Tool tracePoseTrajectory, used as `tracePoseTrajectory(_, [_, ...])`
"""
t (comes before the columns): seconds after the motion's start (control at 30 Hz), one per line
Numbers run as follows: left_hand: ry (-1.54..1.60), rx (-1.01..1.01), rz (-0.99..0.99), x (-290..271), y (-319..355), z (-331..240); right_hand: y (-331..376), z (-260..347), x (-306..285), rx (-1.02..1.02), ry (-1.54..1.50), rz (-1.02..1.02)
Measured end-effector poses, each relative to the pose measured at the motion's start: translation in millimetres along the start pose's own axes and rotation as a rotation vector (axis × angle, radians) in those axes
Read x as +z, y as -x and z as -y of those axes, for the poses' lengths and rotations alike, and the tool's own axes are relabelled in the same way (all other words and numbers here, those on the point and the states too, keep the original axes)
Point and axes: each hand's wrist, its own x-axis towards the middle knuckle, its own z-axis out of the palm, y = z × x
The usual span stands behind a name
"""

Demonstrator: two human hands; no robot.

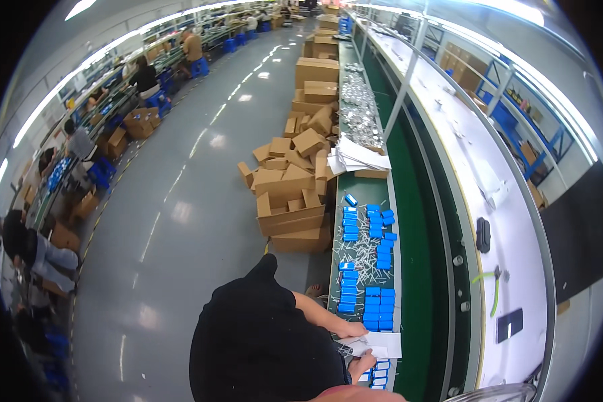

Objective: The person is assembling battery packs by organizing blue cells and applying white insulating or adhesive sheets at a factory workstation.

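Observation:
A white paper sheet (385,344) lies over the near part of the green bench. My left hand (353,329) is closed at the sheet's upper left edge, with the forearm bare below a black sleeve. By the lower edge of the same sheet, my right hand (362,365) is closed, its fingertips against the paper. Between my hands shows a small dark patterned piece (344,349). Just beyond the sheet stand rows of blue wrapped blocks (379,309), like battery packs. Nearer me, more blue blocks with white faces (380,372) are partly hidden by my right hand.
Loose white leads (362,258) litter the bench among further blue blocks (350,224). Cardboard boxes (291,211) pile up beside it. Past the green conveyor belt (415,301), a white shelf holds a phone (509,325) and green-handled pliers (494,288). Several people sit along the far-left line.

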Motion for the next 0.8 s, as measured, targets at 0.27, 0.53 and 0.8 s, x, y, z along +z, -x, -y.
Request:
tracePoseTrajectory(0.27, [-0.396, 0.161, -0.066, -14.8, -20.7, -8.0, -6.2, 11.0, 14.2, -0.134, 0.141, 0.0])
tracePoseTrajectory(0.53, [-0.113, 0.071, -0.238, -27.9, 3.4, -18.3, 6.4, 32.3, 81.3, -0.162, 0.453, 0.083])
tracePoseTrajectory(0.8, [-0.741, 0.313, -0.463, -65.3, 46.5, -32.6, -15.8, 0.0, 80.2, -0.53, 0.845, 0.259])
